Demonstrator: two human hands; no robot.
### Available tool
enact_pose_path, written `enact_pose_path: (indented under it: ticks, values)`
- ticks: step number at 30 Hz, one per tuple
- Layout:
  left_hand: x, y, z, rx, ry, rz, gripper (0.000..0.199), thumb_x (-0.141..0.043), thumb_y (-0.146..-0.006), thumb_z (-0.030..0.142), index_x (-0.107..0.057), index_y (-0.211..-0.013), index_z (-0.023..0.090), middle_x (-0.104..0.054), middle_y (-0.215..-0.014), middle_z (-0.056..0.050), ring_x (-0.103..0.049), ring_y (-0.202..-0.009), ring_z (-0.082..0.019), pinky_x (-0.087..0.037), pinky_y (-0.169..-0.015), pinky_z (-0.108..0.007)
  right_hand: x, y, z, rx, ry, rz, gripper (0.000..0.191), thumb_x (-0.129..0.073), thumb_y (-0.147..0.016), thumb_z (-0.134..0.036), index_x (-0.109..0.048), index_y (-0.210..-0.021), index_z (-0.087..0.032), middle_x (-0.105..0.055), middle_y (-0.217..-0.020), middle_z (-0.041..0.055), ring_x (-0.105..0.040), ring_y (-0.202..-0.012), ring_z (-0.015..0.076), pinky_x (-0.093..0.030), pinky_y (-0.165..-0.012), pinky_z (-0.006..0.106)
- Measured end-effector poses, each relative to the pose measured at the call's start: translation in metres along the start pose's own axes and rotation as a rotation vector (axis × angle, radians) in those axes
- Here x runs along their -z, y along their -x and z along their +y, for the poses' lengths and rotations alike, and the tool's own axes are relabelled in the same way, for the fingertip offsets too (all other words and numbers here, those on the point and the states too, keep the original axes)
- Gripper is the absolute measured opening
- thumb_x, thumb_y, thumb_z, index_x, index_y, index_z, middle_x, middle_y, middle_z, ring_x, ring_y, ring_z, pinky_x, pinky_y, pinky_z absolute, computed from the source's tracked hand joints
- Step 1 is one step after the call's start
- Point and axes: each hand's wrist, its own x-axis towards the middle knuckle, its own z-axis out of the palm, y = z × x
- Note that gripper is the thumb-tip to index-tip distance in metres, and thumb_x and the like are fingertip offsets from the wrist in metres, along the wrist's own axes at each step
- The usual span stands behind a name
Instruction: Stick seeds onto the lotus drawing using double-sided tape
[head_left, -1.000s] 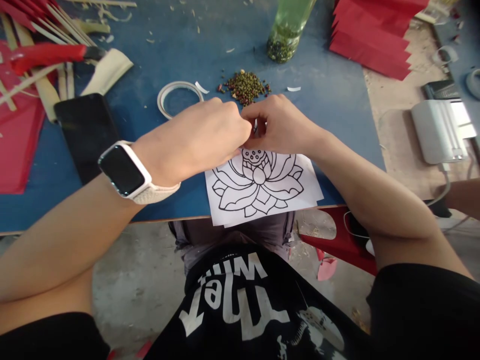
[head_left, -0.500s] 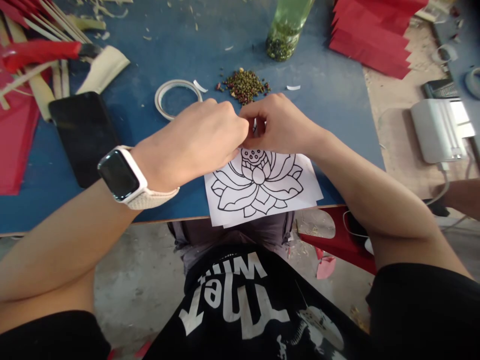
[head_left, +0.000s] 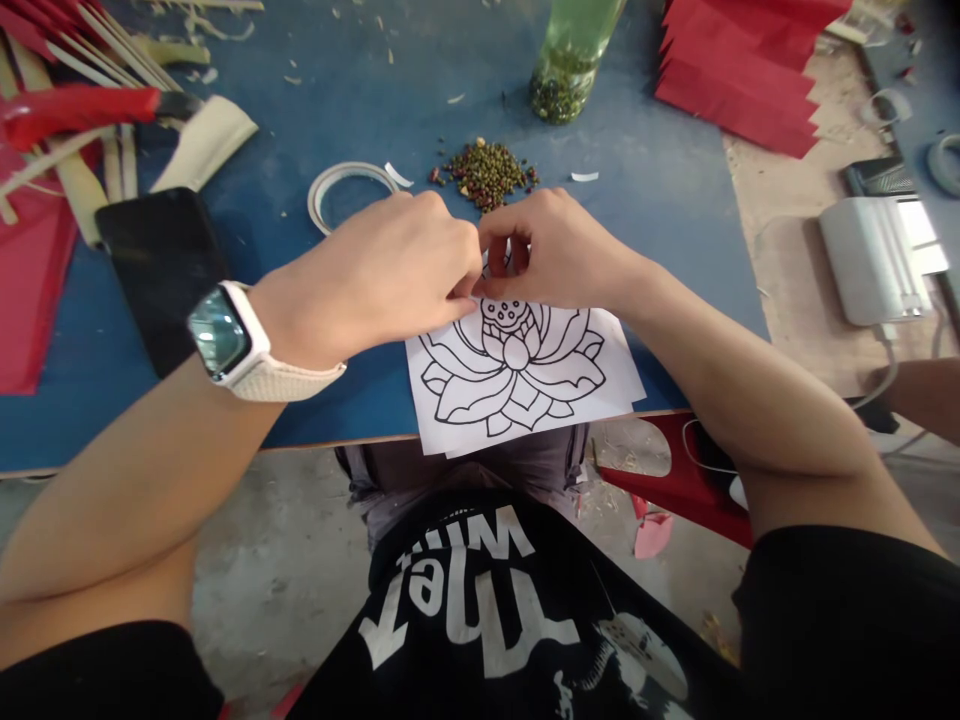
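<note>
White paper with a black line drawing of a lotus (head_left: 517, 390) lies at the table's front edge, its lower part jutting over. My left hand (head_left: 397, 265), with a watch (head_left: 229, 335) on its wrist, is over the paper's upper left, fingers curled together. My right hand (head_left: 559, 245) rests over the upper right, thumb and fingers bent into a pinch. The fingertips of both hands nearly meet; what they hold, if anything, is hidden. Just beyond them is a heap of green and reddish beans (head_left: 487, 175). A roll of tape (head_left: 319, 200) sits behind my left hand.
A black phone (head_left: 161, 260) lies left, near a red-handled tool (head_left: 82, 110) and bamboo strips. A green bottle (head_left: 574, 60) holding beans stands at the back. Right are red paper (head_left: 750, 70), a white charger (head_left: 874, 260) and another person's arm (head_left: 926, 395).
My left hand has shifted slightly left, away from the right fingertips, and its wrist has turned a little. My right hand stays almost where it was.
</note>
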Motion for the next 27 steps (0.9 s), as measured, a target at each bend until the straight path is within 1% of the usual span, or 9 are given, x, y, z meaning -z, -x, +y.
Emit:
enact_pose_path:
  ticks: [3,6,8,12,14,16,18,22,27]
  values:
    - [0.002,0.004,0.006,0.006,-0.083,-0.018,0.031,-0.073,-0.115,0.038,-0.102,-0.111,0.029,-0.088,-0.084,-0.011,-0.092,-0.111,-0.041,-0.068,-0.106,-0.050,0.001,0.000,-0.002,-0.003,0.013,-0.002,0.017,-0.101,-0.090,-0.023,-0.086,-0.091,-0.032,-0.089,-0.089,0.0014,-0.080,-0.086,0.0271,-0.057,-0.077,0.042]
    - [0.004,0.007,0.011,0.007,-0.121,-0.036,0.037,-0.066,-0.119,0.035,-0.103,-0.120,0.026,-0.088,-0.086,-0.011,-0.092,-0.103,-0.039,-0.068,-0.097,-0.048,0.000,0.000,-0.002,-0.008,0.021,0.001,0.018,-0.101,-0.089,-0.023,-0.086,-0.090,-0.032,-0.087,-0.087,0.0019,-0.080,-0.086,0.0276,-0.057,-0.077,0.042]
    - [0.002,0.009,0.012,0.013,-0.118,-0.032,0.039,-0.064,-0.120,0.033,-0.103,-0.123,0.026,-0.089,-0.088,-0.012,-0.092,-0.102,-0.039,-0.067,-0.095,-0.048,0.000,0.000,-0.002,-0.010,0.024,0.006,0.017,-0.102,-0.089,-0.024,-0.086,-0.090,-0.032,-0.087,-0.087,0.0020,-0.080,-0.086,0.0276,-0.057,-0.077,0.042]
    - [-0.008,0.009,0.010,0.038,-0.059,0.026,0.036,-0.069,-0.116,0.031,-0.103,-0.126,0.026,-0.092,-0.095,-0.013,-0.093,-0.112,-0.040,-0.068,-0.101,-0.048,0.000,0.000,-0.002,-0.018,0.022,0.004,0.017,-0.103,-0.090,-0.028,-0.087,-0.094,-0.032,-0.088,-0.089,0.0017,-0.080,-0.087,0.0279,-0.058,-0.078,0.041]
    - [-0.012,0.008,0.008,0.045,-0.004,0.054,0.032,-0.073,-0.113,0.030,-0.103,-0.125,0.026,-0.094,-0.100,-0.013,-0.094,-0.116,-0.040,-0.068,-0.105,-0.048,0.000,0.000,-0.002,-0.025,0.022,0.000,0.018,-0.103,-0.090,-0.027,-0.086,-0.094,-0.032,-0.088,-0.089,0.0014,-0.080,-0.088,0.0275,-0.059,-0.079,0.041]
    - [-0.011,0.007,0.006,0.046,0.037,0.053,0.029,-0.075,-0.111,0.028,-0.103,-0.121,0.026,-0.094,-0.100,-0.012,-0.094,-0.114,-0.039,-0.068,-0.106,-0.047,0.001,0.000,-0.003,-0.032,0.022,-0.002,0.019,-0.102,-0.089,-0.025,-0.085,-0.091,-0.031,-0.087,-0.089,0.0008,-0.080,-0.087,0.0267,-0.058,-0.081,0.041]
    - [-0.006,0.005,0.004,0.037,0.053,0.032,0.027,-0.075,-0.110,0.028,-0.102,-0.113,0.026,-0.094,-0.097,-0.012,-0.094,-0.109,-0.037,-0.068,-0.105,-0.046,0.001,0.000,-0.003,-0.037,0.019,0.000,0.019,-0.101,-0.089,-0.023,-0.084,-0.091,-0.032,-0.087,-0.089,0.0001,-0.081,-0.087,0.0263,-0.058,-0.081,0.041]
    - [0.004,0.005,-0.002,-0.018,0.066,-0.015,0.026,-0.074,-0.106,0.031,-0.100,-0.102,0.029,-0.095,-0.096,-0.009,-0.094,-0.105,-0.036,-0.069,-0.105,-0.045,0.000,0.001,-0.002,-0.033,0.001,0.004,0.017,-0.100,-0.088,-0.026,-0.089,-0.098,-0.033,-0.089,-0.091,-0.0001,-0.082,-0.088,0.0274,-0.058,-0.080,0.041]
    - [-0.005,0.003,-0.006,-0.067,0.072,0.044,0.020,-0.080,-0.102,0.038,-0.099,-0.100,0.031,-0.096,-0.095,-0.006,-0.095,-0.105,-0.033,-0.071,-0.101,-0.042,-0.001,0.001,-0.001,-0.026,-0.006,0.005,0.015,-0.100,-0.088,-0.030,-0.088,-0.095,-0.034,-0.090,-0.091,0.0015,-0.083,-0.091,0.0304,-0.059,-0.079,0.043]
